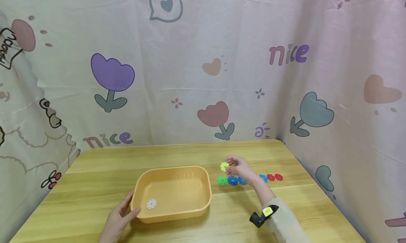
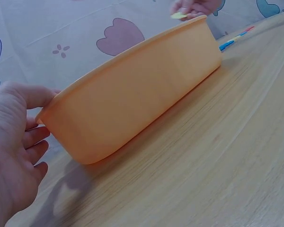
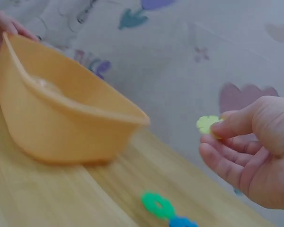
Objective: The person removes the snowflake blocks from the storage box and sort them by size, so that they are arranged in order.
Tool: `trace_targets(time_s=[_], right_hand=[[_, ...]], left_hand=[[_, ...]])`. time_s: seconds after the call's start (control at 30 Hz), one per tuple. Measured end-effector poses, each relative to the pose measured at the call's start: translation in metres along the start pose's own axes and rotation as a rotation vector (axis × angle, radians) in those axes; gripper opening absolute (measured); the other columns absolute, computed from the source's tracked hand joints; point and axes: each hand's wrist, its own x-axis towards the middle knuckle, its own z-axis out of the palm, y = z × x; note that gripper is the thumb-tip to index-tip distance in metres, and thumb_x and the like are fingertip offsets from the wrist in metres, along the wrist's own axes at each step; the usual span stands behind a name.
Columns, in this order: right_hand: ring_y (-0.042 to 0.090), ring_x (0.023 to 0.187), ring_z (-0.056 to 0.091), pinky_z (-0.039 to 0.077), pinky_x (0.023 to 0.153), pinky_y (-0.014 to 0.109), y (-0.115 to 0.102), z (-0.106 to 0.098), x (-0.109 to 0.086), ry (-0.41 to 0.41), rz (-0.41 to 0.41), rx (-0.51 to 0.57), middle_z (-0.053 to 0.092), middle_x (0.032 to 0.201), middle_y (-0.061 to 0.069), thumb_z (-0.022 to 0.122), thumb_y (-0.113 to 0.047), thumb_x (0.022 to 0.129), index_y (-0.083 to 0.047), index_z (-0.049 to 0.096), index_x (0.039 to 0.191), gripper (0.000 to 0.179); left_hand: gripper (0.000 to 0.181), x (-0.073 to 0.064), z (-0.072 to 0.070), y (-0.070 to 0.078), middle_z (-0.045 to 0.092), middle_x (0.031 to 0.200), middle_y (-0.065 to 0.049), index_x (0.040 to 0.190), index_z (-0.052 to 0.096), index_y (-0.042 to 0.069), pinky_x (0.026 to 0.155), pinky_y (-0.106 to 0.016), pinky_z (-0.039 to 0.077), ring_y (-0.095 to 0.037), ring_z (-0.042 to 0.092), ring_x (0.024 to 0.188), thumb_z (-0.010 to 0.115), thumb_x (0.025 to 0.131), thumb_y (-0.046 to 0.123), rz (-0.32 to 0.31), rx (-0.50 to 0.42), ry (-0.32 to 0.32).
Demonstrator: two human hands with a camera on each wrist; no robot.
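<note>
Between thumb and fingers, my right hand (image 1: pixel 240 168) pinches a yellow snowflake disc (image 3: pixel 208 124), held above the table to the right of the basin. My left hand (image 1: pixel 116 216) grips the left rim of an orange plastic basin (image 1: pixel 172 217), thumb over the edge and fingers outside, as the left wrist view shows. Inside the basin, near its front left corner, lies a white snowflake disc (image 1: pixel 151 204). A row of discs lies below the right hand: a green disc (image 1: pixel 222 180), several blue discs (image 1: pixel 232 180) and red discs (image 1: pixel 278 177). The right forearm hides the row's middle.
The wooden table (image 1: pixel 104 172) ends at a printed curtain (image 1: pixel 177 77) behind it, and more curtain hangs along both sides. A black wrist camera (image 1: pixel 257 219) is strapped over the right sleeve (image 1: pixel 287 220).
</note>
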Motion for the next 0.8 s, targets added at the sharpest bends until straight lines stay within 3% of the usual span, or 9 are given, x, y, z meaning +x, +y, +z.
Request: trace_targets(time_s=[0.03, 0.1, 0.17, 0.23, 0.37, 0.47, 0.53, 0.63, 0.8], right_hand=[[0.020, 0.074, 0.060, 0.054, 0.077, 0.046, 0.003, -0.007, -0.003, 0.024, 0.003, 0.002, 0.054, 0.090, 0.014, 0.058, 0.006, 0.083, 0.011, 0.048, 0.117, 0.035], [0.020, 0.075, 0.060, 0.054, 0.078, 0.046, 0.008, -0.020, -0.010, 0.075, 0.013, 0.007, 0.054, 0.090, 0.012, 0.058, 0.005, 0.084, 0.012, 0.047, 0.119, 0.037], [0.020, 0.075, 0.060, 0.055, 0.076, 0.041, 0.012, -0.031, -0.017, 0.127, 0.030, 0.026, 0.053, 0.089, 0.011, 0.057, 0.006, 0.085, 0.013, 0.046, 0.120, 0.037], [0.020, 0.076, 0.060, 0.056, 0.074, 0.035, 0.016, -0.041, -0.023, 0.176, 0.047, 0.052, 0.053, 0.089, 0.009, 0.056, 0.007, 0.086, 0.015, 0.044, 0.121, 0.038], [0.017, 0.073, 0.059, 0.055, 0.068, 0.026, 0.023, -0.060, -0.036, 0.250, 0.061, 0.088, 0.052, 0.087, 0.007, 0.052, 0.010, 0.087, 0.017, 0.040, 0.123, 0.039], [0.015, 0.070, 0.060, 0.054, 0.067, 0.024, 0.028, -0.074, -0.046, 0.297, 0.064, 0.111, 0.052, 0.084, 0.005, 0.051, 0.010, 0.087, 0.018, 0.039, 0.124, 0.040], [0.013, 0.068, 0.060, 0.054, 0.066, 0.024, 0.031, -0.082, -0.052, 0.338, 0.065, 0.125, 0.051, 0.082, 0.004, 0.052, 0.009, 0.087, 0.015, 0.043, 0.121, 0.036], [0.012, 0.066, 0.061, 0.054, 0.064, 0.023, 0.036, -0.096, -0.061, 0.408, 0.054, 0.169, 0.051, 0.079, 0.004, 0.054, 0.009, 0.087, 0.004, 0.052, 0.113, 0.027], [0.010, 0.063, 0.061, 0.054, 0.064, 0.021, 0.047, -0.118, -0.074, 0.506, 0.055, 0.264, 0.054, 0.075, 0.001, 0.054, 0.010, 0.087, -0.021, 0.061, 0.091, 0.032]], left_hand=[[0.069, 0.000, 0.000, 0.000, 0.021, 0.148, -0.024, 0.144, 0.024, -0.002, 0.106, -0.050, 0.021, -0.044, 0.016, 0.133, 0.061, 0.090, 0.016, 0.003, 0.002, 0.001], [0.068, 0.000, 0.001, -0.001, 0.022, 0.147, -0.024, 0.144, 0.024, -0.002, 0.108, -0.030, 0.026, -0.043, 0.017, 0.133, 0.061, 0.090, 0.016, 0.007, 0.015, 0.004], [0.068, 0.000, 0.001, -0.003, 0.023, 0.147, -0.023, 0.144, 0.024, -0.002, 0.099, -0.011, 0.027, -0.043, 0.019, 0.133, 0.061, 0.090, 0.017, 0.011, 0.032, 0.008], [0.068, 0.000, 0.001, -0.004, 0.023, 0.147, -0.022, 0.144, 0.025, -0.001, 0.088, -0.001, 0.025, -0.042, 0.020, 0.133, 0.061, 0.090, 0.018, 0.013, 0.045, 0.009], [0.068, 0.000, 0.000, -0.004, 0.022, 0.147, -0.024, 0.144, 0.025, -0.002, 0.106, -0.030, 0.028, -0.043, 0.019, 0.133, 0.061, 0.090, 0.018, 0.009, 0.037, 0.006], [0.069, 0.000, 0.000, -0.004, 0.023, 0.147, -0.024, 0.144, 0.025, -0.002, 0.105, -0.043, 0.026, -0.043, 0.019, 0.133, 0.062, 0.090, 0.020, -0.011, 0.041, 0.008], [0.070, 0.000, -0.001, -0.004, 0.023, 0.147, -0.023, 0.144, 0.025, 0.000, 0.105, -0.036, 0.028, -0.042, 0.019, 0.133, 0.062, 0.089, 0.021, -0.022, 0.049, 0.011], [0.070, 0.000, -0.001, -0.003, 0.024, 0.147, -0.022, 0.144, 0.026, -0.001, 0.105, -0.037, 0.029, -0.042, 0.020, 0.133, 0.062, 0.089, 0.022, -0.013, 0.063, 0.016], [0.069, 0.000, 0.000, -0.002, 0.023, 0.146, -0.025, 0.144, 0.025, -0.003, 0.103, -0.053, 0.024, -0.044, 0.019, 0.132, 0.062, 0.090, 0.018, 0.005, 0.045, 0.014]])
